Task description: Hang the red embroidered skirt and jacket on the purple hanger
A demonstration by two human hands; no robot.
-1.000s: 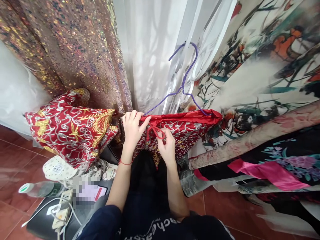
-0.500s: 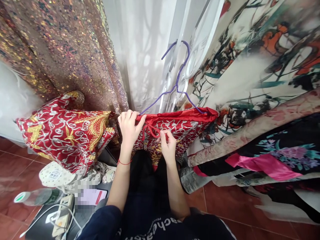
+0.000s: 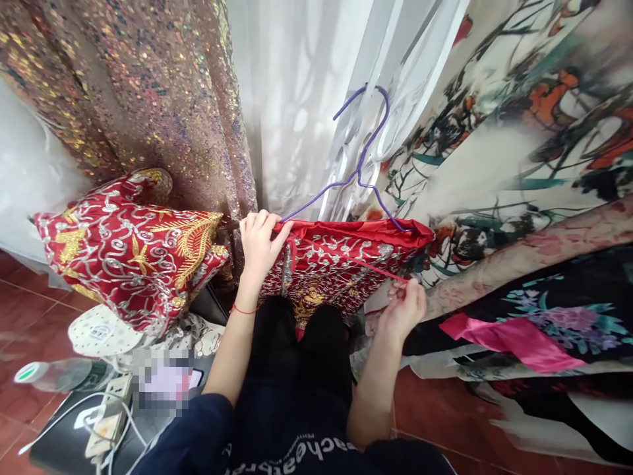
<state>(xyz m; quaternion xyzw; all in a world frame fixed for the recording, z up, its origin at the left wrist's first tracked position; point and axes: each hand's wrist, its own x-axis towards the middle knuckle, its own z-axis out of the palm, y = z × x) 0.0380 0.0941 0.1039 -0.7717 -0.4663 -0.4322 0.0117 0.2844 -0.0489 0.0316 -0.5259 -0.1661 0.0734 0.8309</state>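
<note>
A red skirt-like garment [image 3: 341,264] with silver and gold embroidery hangs in front of me from a purple hanger [image 3: 359,173]. My left hand [image 3: 262,244] grips its red waistband at the left corner, thumb in front, beside the hanger's lower arm. Off to the right, my right hand [image 3: 403,307] is closed in a pinch on a thin red cord [image 3: 378,269], which runs taut from the garment's front. Whether the cord's other end is fixed to the garment cannot be made out.
A matching red embroidered garment [image 3: 133,251] lies at left over a dark surface with a white dotted cap [image 3: 101,330], a plastic bottle [image 3: 62,375], a power strip [image 3: 109,415] and a blurred phone. Sequined fabric [image 3: 163,86] and flower-patterned cloth [image 3: 475,165] hang around.
My right hand has moved right, drawing the red cord out straight. The loops of the bow at the waistband are gone. My left hand keeps its grip at the corner.
</note>
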